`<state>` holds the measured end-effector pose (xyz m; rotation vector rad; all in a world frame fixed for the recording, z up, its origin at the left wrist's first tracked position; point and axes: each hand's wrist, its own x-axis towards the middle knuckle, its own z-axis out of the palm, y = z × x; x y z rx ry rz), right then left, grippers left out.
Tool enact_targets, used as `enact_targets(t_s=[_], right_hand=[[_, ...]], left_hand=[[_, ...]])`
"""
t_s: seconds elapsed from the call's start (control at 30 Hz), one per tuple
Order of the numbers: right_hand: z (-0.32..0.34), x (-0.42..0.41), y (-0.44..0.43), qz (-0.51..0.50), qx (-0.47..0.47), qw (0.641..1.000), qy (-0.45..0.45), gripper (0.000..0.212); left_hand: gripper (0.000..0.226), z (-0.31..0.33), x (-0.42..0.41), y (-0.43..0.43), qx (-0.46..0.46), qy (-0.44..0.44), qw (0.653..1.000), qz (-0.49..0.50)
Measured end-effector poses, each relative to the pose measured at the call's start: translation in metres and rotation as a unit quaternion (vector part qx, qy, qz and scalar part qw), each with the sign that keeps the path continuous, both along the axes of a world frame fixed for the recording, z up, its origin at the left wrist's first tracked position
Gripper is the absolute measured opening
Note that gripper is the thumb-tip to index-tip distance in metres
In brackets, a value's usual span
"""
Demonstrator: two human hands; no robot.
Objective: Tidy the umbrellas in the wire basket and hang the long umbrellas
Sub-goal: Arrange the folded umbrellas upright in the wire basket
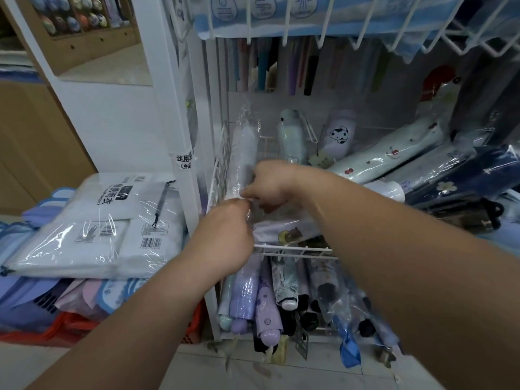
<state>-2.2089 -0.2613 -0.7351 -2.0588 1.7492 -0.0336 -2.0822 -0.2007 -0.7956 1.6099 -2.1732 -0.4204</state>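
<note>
**Left hand and right hand: both gripping one pale umbrella**

Item: pale umbrella in a clear plastic sleeve, standing near upright against the left wall of the wire basket.

Grip: left hand pinches the sleeve at its lower end. Right hand, fingers curled, holds the sleeve just above. Their fingertips nearly meet.

Step in hand, as judged: straightening the sleeve and seating the umbrella at the basket's left end. To do it well, grip the umbrella body rather than loose film alone, which looks slippery. Set it parallel to the wall so neighbours can line up beside it.

Adjacent: mint umbrella and dog-print umbrella lean at the back. Cherry-print umbrella lies slantwise to the right, not yet aligned.

Outside: packaged raincoats, stacked left of the rack.
</note>
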Motion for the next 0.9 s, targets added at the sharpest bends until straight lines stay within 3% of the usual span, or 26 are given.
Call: enact_targets(t_s=[0.13, 0.27, 0.37, 0.53, 0.67, 0.9], right_hand=[[0.033, -0.038, 0.025, 0.101, -0.115, 0.983, 0.104, 0.038], [0.051, -0.085, 0.047, 0.140, -0.091, 0.974, 0.156, 0.047], [0.053, -0.105, 0.053, 0.160, -0.085, 0.963, 0.201, 0.058], [0.050, -0.135, 0.044, 0.126, -0.095, 0.962, 0.222, 0.061], [0.057, -0.162, 0.025, 0.083, -0.082, 0.941, 0.318, 0.059], [0.078, -0.191, 0.026, 0.044, -0.092, 0.961, 0.258, 0.046]], left_hand=[[0.048, 0.002, -0.006, 0.001, -0.035, 0.062, 0.997, -0.042], [0.061, 0.002, -0.019, -0.007, 0.033, 0.100, 0.988, -0.115], [0.055, 0.004, -0.030, -0.013, 0.087, 0.074, 0.982, -0.151], [0.038, 0.008, -0.037, -0.019, 0.078, 0.036, 0.982, -0.171], [0.042, 0.006, -0.036, -0.014, 0.004, 0.030, 0.986, -0.162], [0.063, 0.025, -0.042, -0.009, -0.068, 0.041, 0.985, -0.150]])
